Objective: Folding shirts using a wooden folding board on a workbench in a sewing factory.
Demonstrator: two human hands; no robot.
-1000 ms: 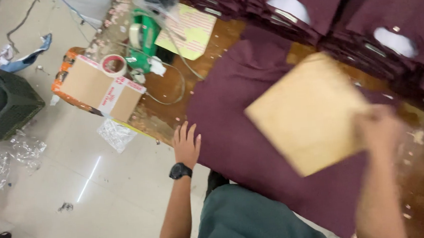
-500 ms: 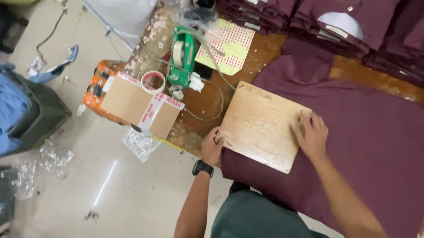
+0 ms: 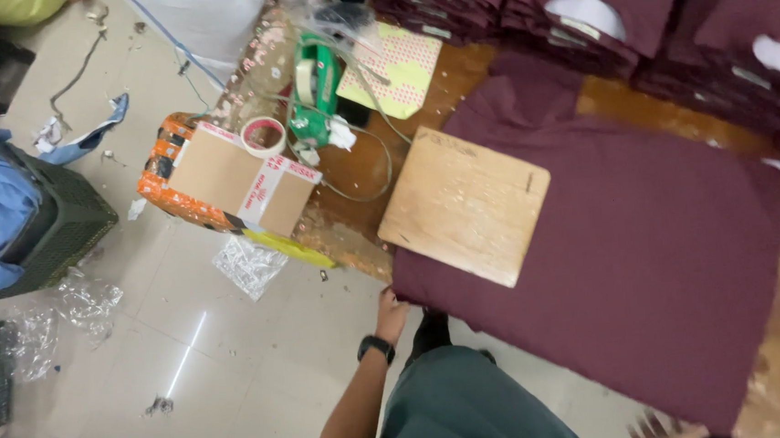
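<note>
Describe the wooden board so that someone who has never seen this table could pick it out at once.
Find the maroon garment spread flat over the worn wooden table. On its left part lies a pale wooden board, roughly square with rounded corners. It is the only light, rigid thing resting on the dark cloth.

There is a single view, from a camera worn on the person's head, looking steeply down and slightly forward from standing height. It takes in the near edge of the wooden table (image 3: 350,171), the maroon cloth (image 3: 649,256) spread on it with a wooden board (image 3: 464,206) on top, and the tiled floor (image 3: 189,352) to the left. The frame is tilted, so the table edge runs diagonally. The wearer's own body fills the bottom centre. The left hand (image 3: 389,312) sits at the cloth's near corner, close below the lens; the right hand (image 3: 666,430) only shows at the bottom edge, blurred.
</note>
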